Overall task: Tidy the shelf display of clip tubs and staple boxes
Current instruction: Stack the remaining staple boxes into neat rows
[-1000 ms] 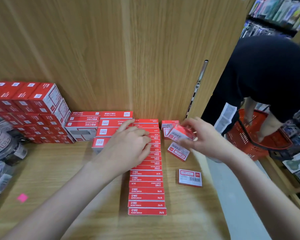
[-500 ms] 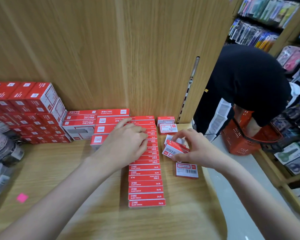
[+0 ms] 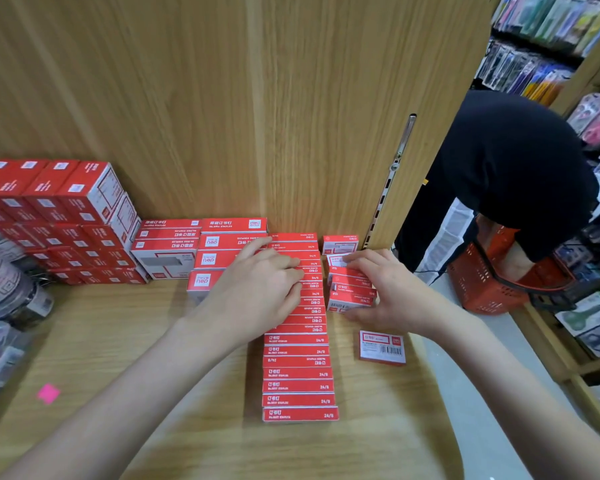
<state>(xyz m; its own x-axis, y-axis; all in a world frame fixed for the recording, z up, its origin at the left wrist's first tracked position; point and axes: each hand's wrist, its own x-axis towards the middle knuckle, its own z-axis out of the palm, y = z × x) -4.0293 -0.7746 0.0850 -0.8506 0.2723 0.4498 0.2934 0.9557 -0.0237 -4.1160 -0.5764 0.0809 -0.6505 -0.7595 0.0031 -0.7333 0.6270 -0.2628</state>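
On the wooden shelf (image 3: 118,341), a long row of small red staple boxes (image 3: 297,372) runs from the back panel toward the front edge, right of the middle. The left hand (image 3: 257,289) lies flat on the back half of this row, fingers straight and pressing on the box tops, gripping nothing. Just right of the row, near the shelf's right edge, a short second row of staple boxes (image 3: 349,289) leans unevenly; the right hand (image 3: 392,292) holds it from the right side, fingers curled over the tops and thumb low at the front box. One more box stands at the back panel behind them (image 3: 340,242). A single staple box (image 3: 381,346) lies flat, label up, apart from both rows, toward the front right of the shelf.

Larger red staple boxes (image 3: 201,251) are stacked against the back panel left of the long row, and a taller block of red cartons (image 3: 56,216) fills the back left corner. Clear tubs (image 3: 7,292) sit at the left edge, blurred. A pink tag (image 3: 48,393) lies near the front left. Beyond the right edge, a person in dark clothes (image 3: 513,168) bends over an orange basket (image 3: 489,282).
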